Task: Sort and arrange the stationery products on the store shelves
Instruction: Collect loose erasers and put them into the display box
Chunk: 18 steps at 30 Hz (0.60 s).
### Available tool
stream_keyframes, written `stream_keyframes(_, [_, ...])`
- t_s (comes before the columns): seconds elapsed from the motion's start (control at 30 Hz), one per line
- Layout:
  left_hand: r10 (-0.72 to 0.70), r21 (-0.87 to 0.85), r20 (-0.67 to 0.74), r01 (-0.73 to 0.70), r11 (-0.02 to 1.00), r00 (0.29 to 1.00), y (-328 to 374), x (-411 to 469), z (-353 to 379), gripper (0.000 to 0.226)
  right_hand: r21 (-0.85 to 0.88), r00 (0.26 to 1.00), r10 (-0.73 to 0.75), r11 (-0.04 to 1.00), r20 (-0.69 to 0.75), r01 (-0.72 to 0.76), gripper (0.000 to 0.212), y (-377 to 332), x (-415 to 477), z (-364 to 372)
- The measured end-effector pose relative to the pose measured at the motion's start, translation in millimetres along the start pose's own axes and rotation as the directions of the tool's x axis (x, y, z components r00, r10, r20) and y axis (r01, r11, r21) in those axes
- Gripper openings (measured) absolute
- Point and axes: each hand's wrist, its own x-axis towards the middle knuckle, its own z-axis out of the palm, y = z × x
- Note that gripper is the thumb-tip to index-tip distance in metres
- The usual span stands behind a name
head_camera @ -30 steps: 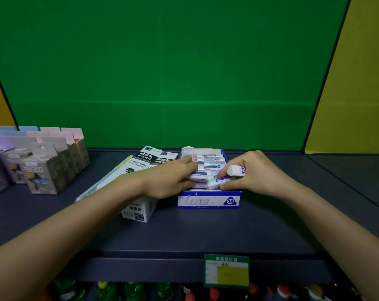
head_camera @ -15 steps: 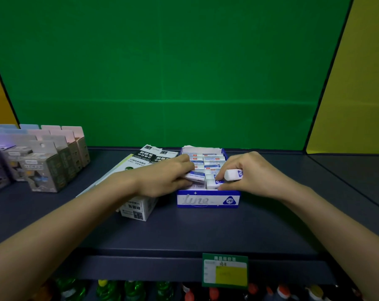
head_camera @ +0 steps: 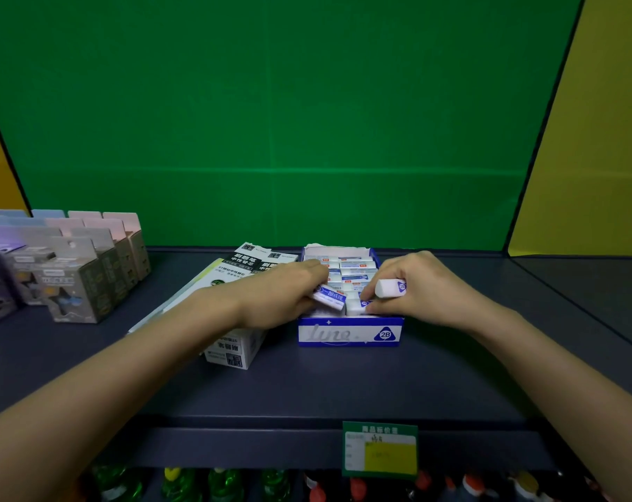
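Note:
A blue and white eraser box marked 2B stands open on the dark shelf, with several wrapped erasers packed inside. Over its front left corner, my left hand pinches one blue-sleeved eraser, tilted. My right hand holds a white eraser between thumb and fingers above the front right corner. Its fingertips also touch another eraser lying in the box.
A black and white refill box lies under my left forearm beside the eraser box. Several grey and pastel product boxes stand at the left. A green price tag hangs on the shelf edge, with bottles below.
My left hand has lifted its eraser a little and tilted it. My right hand has moved slightly left with its eraser. The view has shifted a bit.

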Motion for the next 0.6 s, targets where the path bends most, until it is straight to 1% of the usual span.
stream_keyframes(0.1, [-0.048, 0.000, -0.010, 0.048, 0.999, 0.999, -3.4, 0.5, 1.4, 0.021, 0.000, 1.000, 0.004, 1.000, -0.008, -0.004, 0.019, -1.9, 1.2, 1.1])
stream_keyframes(0.23, [-0.070, 0.043, -0.058, 0.072, 0.996, 0.996, -1.5, 2.2, 1.1, 0.022, 0.004, 1.000, -0.002, 1.000, -0.014, 0.002, 0.015, -3.3, 0.9, 2.5])
stream_keyframes(0.33, [-0.089, 0.036, -0.103, 0.093, 0.995, 0.991, 3.3, 0.8, 0.7, 0.031, 0.006, 1.000, -0.002, 1.000, -0.019, 0.003, 0.015, -3.2, 0.8, 2.6])
stream_keyframes(0.47, [-0.088, -0.018, -0.157, 0.086, 0.996, 0.984, 5.1, -0.9, -3.7, 0.029, -0.006, 1.000, -0.001, 1.000, -0.024, 0.001, 0.016, -4.0, 0.7, 3.0])
stream_keyframes(0.6, [-0.053, -0.070, -0.150, 0.043, 0.997, 0.987, 0.8, -3.0, -3.8, 0.027, -0.006, 1.000, 0.005, 1.000, -0.026, -0.005, 0.017, -3.6, 1.3, 2.9])
